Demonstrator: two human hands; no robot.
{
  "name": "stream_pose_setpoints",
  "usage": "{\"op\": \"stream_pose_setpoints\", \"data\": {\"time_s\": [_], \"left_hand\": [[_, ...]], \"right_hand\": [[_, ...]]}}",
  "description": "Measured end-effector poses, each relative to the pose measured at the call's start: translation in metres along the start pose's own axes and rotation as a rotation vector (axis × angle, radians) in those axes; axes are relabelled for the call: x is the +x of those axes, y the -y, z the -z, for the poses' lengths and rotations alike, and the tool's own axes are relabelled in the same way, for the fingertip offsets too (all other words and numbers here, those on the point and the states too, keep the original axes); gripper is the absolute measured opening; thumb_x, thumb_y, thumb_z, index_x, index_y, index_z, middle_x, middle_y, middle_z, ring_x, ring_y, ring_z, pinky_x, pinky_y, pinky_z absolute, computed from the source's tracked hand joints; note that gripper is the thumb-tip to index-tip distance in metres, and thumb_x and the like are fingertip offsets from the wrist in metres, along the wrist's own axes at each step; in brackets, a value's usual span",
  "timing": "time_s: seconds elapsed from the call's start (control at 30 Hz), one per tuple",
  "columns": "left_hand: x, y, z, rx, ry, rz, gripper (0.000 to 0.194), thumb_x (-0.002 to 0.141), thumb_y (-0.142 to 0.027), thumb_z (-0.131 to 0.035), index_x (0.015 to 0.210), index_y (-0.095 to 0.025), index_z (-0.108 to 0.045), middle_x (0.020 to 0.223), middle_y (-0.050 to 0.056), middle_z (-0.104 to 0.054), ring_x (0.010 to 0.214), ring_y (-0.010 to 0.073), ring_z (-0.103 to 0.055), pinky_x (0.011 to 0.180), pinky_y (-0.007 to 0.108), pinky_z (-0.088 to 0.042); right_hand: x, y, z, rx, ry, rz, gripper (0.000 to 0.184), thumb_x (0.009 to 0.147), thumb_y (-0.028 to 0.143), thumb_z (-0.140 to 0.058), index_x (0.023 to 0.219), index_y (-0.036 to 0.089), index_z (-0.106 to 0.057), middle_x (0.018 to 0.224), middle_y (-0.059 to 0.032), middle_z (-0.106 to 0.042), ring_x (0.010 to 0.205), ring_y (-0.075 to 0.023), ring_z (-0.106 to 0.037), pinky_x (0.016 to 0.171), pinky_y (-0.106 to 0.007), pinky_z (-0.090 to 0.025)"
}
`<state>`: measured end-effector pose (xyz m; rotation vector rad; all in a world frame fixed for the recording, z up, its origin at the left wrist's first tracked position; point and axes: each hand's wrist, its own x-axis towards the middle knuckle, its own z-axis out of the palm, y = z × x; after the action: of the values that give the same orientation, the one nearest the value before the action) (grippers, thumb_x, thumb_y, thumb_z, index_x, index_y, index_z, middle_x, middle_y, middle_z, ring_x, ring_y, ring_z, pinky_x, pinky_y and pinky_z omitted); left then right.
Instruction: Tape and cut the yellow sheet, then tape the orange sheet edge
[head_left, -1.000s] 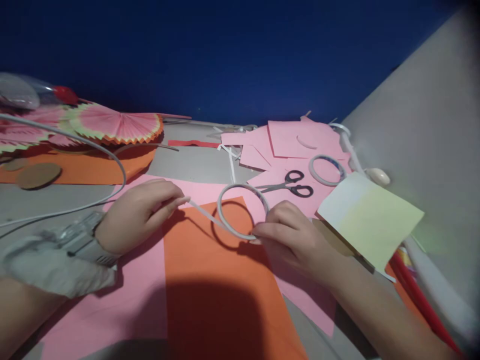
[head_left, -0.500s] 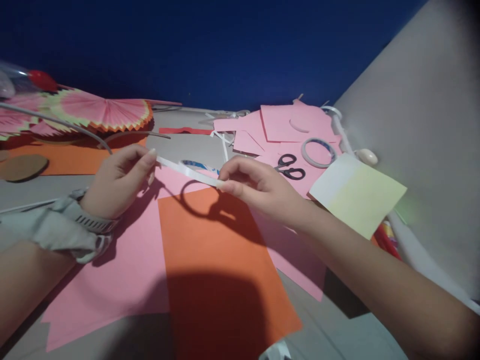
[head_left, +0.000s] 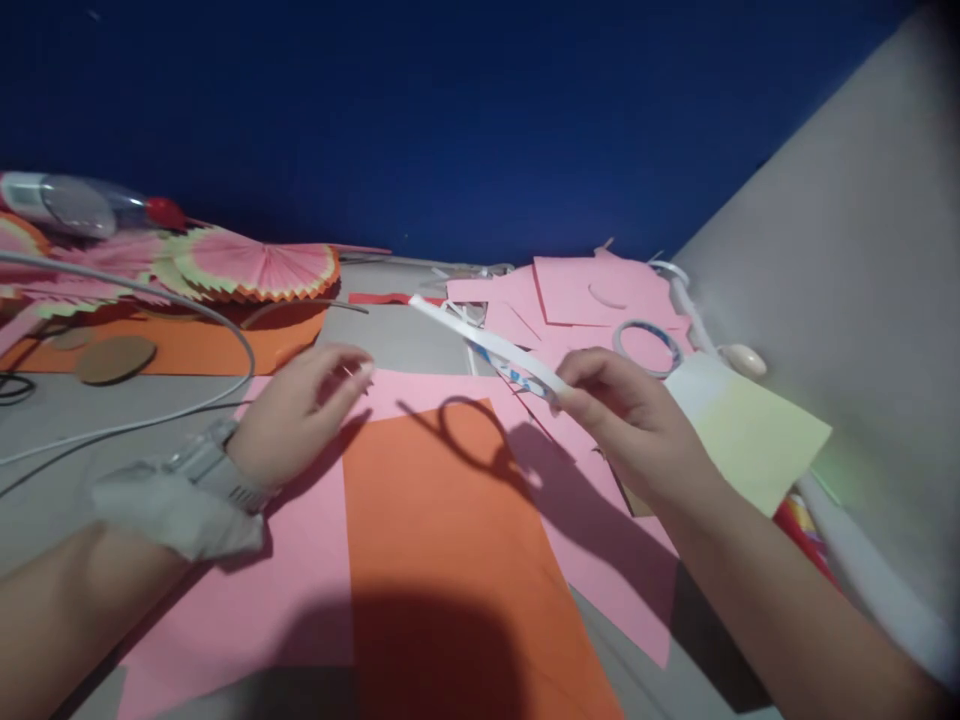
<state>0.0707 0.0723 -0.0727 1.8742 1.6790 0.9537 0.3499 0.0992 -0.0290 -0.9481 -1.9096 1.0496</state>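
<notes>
My right hand (head_left: 637, 430) pinches a roll of white tape (head_left: 517, 374) with blue print on its inner side, tilted almost edge-on to me. A free strip of tape (head_left: 457, 325) sticks out from it to the upper left. My left hand (head_left: 300, 410), with a watch and a pale cloth band at the wrist, is apart from the tape. Its thumb and forefinger come together at the tips; whatever they hold, if anything, is too small to make out. Below both hands lie an orange paper sheet (head_left: 435, 520) and a pink paper sheet (head_left: 300, 590).
Pleated pink paper fans (head_left: 262, 265) and a plastic bottle (head_left: 90, 205) lie at back left, near a brown disc (head_left: 116, 360) and a grey cable (head_left: 187, 300). Pink paper pieces (head_left: 600, 290), another tape roll (head_left: 649, 346) and a pale yellow sheet (head_left: 757, 430) are at right, by the wall.
My left hand has let go of the tape strip, which was stretched between both hands. My right hand has moved right with the roll, and the black scissors are now hidden.
</notes>
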Motion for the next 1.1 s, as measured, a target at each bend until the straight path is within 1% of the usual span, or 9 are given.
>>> {"op": "stream_pose_setpoints", "data": {"time_s": [0.13,0.23,0.33,0.43,0.5,0.6,0.77,0.9,1.1], "left_hand": [[-0.012,-0.015,-0.006,0.267,0.148,-0.102,0.058,0.065,-0.060,-0.064,0.104,-0.020,-0.053,0.107,0.005,-0.055,0.098,0.0229,-0.051,0.085,0.036,-0.041],[-0.018,-0.021,-0.010,0.365,0.229,-0.065,0.070,0.062,-0.063,-0.064,0.113,-0.018,-0.047,0.114,0.007,-0.050,0.102,0.0241,-0.047,0.089,0.038,-0.039],[-0.019,-0.020,-0.010,0.286,0.297,0.087,0.063,0.068,-0.056,-0.064,0.114,-0.019,-0.044,0.112,0.004,-0.051,0.098,0.0197,-0.050,0.084,0.034,-0.041],[-0.017,-0.019,-0.008,0.187,0.381,0.195,0.048,0.071,-0.053,-0.062,0.105,-0.022,-0.048,0.094,-0.001,-0.055,0.084,0.0161,-0.052,0.073,0.030,-0.041],[-0.015,-0.019,-0.007,0.141,0.422,0.192,0.037,0.074,-0.052,-0.058,0.094,-0.022,-0.051,0.081,-0.003,-0.054,0.073,0.0143,-0.049,0.065,0.028,-0.038],[-0.015,-0.021,-0.008,0.118,0.443,0.146,0.029,0.079,-0.049,-0.054,0.082,-0.021,-0.052,0.076,-0.003,-0.052,0.068,0.0127,-0.047,0.061,0.027,-0.036],[-0.014,-0.021,-0.007,0.139,0.482,0.111,0.033,0.080,-0.053,-0.051,0.079,-0.020,-0.052,0.074,-0.003,-0.053,0.066,0.0118,-0.046,0.061,0.026,-0.035],[-0.010,-0.019,-0.001,0.169,0.523,0.107,0.035,0.081,-0.054,-0.049,0.076,-0.020,-0.053,0.070,-0.004,-0.052,0.064,0.0113,-0.045,0.059,0.024,-0.034],[-0.007,-0.014,0.007,0.160,0.578,0.107,0.035,0.088,-0.050,-0.039,0.078,-0.021,-0.054,0.074,-0.003,-0.055,0.069,0.0112,-0.049,0.063,0.024,-0.035]], "right_hand": [[-0.011,-0.019,0.011,0.028,-0.183,-0.056,0.009,0.087,0.029,-0.054,0.083,0.021,-0.053,0.075,0.0001,-0.048,0.069,-0.0094,-0.045,0.059,-0.020,-0.036],[-0.014,-0.031,0.016,0.008,-0.232,-0.091,0.010,0.087,0.031,-0.054,0.084,0.021,-0.053,0.077,-0.0004,-0.049,0.073,-0.0100,-0.046,0.063,-0.021,-0.036],[-0.014,-0.035,0.017,-0.035,-0.221,-0.103,0.012,0.088,0.032,-0.052,0.085,0.021,-0.053,0.076,0.0003,-0.048,0.071,-0.0089,-0.045,0.063,-0.019,-0.037],[-0.018,-0.034,0.014,-0.049,-0.191,-0.133,0.012,0.089,0.033,-0.050,0.085,0.022,-0.051,0.075,0.0008,-0.048,0.070,-0.0088,-0.044,0.060,-0.018,-0.036],[-0.022,-0.032,0.008,-0.041,-0.200,-0.153,0.011,0.089,0.033,-0.050,0.087,0.022,-0.051,0.076,0.0011,-0.047,0.069,-0.0087,-0.044,0.059,-0.018,-0.037],[-0.029,-0.027,-0.007,-0.033,-0.210,-0.183,0.011,0.089,0.033,-0.051,0.086,0.022,-0.050,0.078,0.0012,-0.049,0.068,-0.0085,-0.044,0.059,-0.019,-0.037],[-0.038,-0.025,-0.036,0.147,0.013,-0.301,0.017,0.090,0.036,-0.049,0.084,0.019,-0.049,0.068,0.0024,-0.046,0.060,-0.0073,-0.041,0.055,-0.020,-0.034],[-0.040,-0.027,-0.048,0.296,0.198,-0.402,0.022,0.092,0.039,-0.044,0.084,0.019,-0.044,0.060,0.0053,-0.038,0.052,-0.0058,-0.035,0.052,-0.020,-0.032],[-0.037,-0.026,-0.047,0.145,0.269,-0.391,0.025,0.090,0.042,-0.045,0.083,0.018,-0.045,0.064,0.0042,-0.036,0.058,-0.0074,-0.033,0.055,-0.020,-0.031]]}}
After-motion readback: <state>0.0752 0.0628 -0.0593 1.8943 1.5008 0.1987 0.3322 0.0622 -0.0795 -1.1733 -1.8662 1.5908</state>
